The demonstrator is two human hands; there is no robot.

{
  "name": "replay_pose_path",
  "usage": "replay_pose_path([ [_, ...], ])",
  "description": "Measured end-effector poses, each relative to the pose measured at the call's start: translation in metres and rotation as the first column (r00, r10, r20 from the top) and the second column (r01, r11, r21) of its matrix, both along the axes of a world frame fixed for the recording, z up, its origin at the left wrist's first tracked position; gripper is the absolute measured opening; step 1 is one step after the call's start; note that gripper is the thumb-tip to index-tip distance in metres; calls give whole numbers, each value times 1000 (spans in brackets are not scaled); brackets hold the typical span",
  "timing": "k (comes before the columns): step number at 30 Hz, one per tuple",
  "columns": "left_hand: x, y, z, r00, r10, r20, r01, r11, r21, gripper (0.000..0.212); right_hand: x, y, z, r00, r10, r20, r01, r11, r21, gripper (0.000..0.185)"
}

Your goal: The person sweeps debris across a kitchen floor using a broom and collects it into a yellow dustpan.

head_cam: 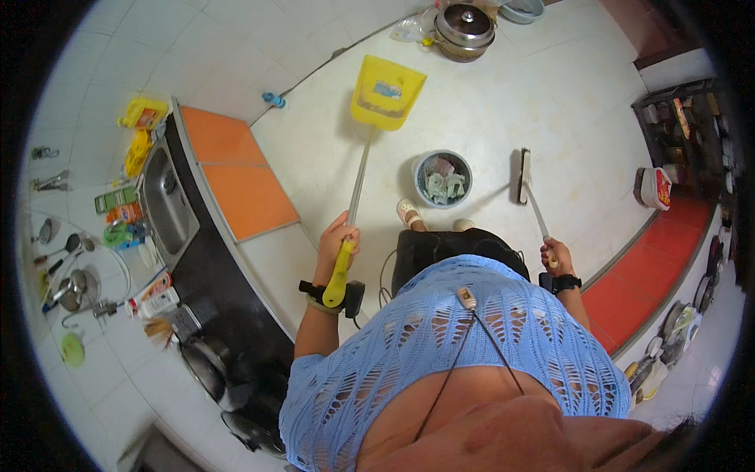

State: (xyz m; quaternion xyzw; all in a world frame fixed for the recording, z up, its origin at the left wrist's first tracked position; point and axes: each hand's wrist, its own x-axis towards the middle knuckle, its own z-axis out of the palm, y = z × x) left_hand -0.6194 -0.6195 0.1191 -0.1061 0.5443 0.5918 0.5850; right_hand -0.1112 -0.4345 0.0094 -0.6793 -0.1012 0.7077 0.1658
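My left hand [340,241] grips the long handle of a yellow dustpan [389,91], near its yellow plastic grip. The pan is held out ahead of me at the upper middle, with some dark dirt visible in it. My right hand [556,256] is closed around the pale handle of a broom [524,177], whose head with dark bristles is at the right of the bin. Between the two tools a round grey trash bin [419,183] stands on the floor just in front of my feet, holding crumpled paper or wrappers.
A black counter [227,283] with a steel sink [171,197] runs along the left, above orange cabinet doors [236,171]. A lidded steel pot [465,35] stands by the far wall, a blue bottle [273,100] near the wall corner. At right are a white tub [653,189] and a dark shelf [678,130].
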Motion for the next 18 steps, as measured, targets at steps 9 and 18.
replay_pose_path([
  [9,-79,-2,11,997,62,52,-66,995,72,47,-42,12,-26,986,-167,8,167,979,-117,8],
  [18,-116,-38,-17,997,83,9,-83,997,-2,32,-65,37,-62,983,-128,-131,120,990,-72,12],
])
